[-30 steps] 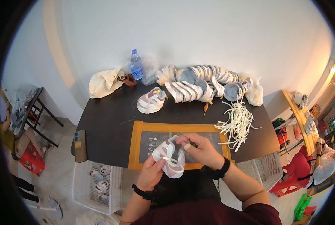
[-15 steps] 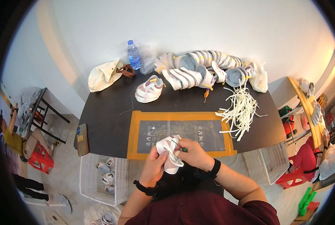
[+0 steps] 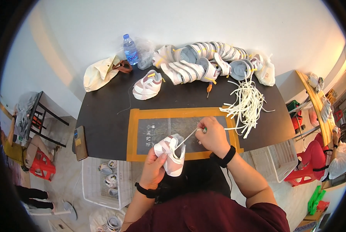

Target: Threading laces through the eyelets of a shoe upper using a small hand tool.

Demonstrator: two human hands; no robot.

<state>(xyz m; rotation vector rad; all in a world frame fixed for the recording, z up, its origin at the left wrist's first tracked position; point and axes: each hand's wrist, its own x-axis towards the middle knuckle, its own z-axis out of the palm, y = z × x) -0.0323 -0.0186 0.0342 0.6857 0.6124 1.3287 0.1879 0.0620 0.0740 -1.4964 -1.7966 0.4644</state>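
Note:
My left hand [image 3: 153, 170] is closed around a small white and pale pink shoe upper [image 3: 174, 167] above the table's near edge. A white shoelace [image 3: 187, 139] runs taut from the upper to my right hand [image 3: 214, 137], whose fingers pinch its far end. A small green piece [image 3: 204, 130] shows at those fingers, perhaps a tool's handle; most of it is hidden. Beyond my hands, a similar shoe upper [image 3: 147, 86] with a yellow tab stands on the table. A bundle of loose white laces [image 3: 247, 102] lies to the right.
Nested shoe uppers [image 3: 186, 73] line the back of the dark table [image 3: 103, 112]. A water bottle [image 3: 130, 50], a cream bag [image 3: 99, 74], a phone [image 3: 80, 143] and an orange-handled tool [image 3: 209, 88] are there too. White crates [image 3: 120, 189] stand below; people sit at both sides.
My right hand has moved away from the shoe upper, up and to the right, drawing the lace out straight. My left hand still holds the upper, now turned more upright.

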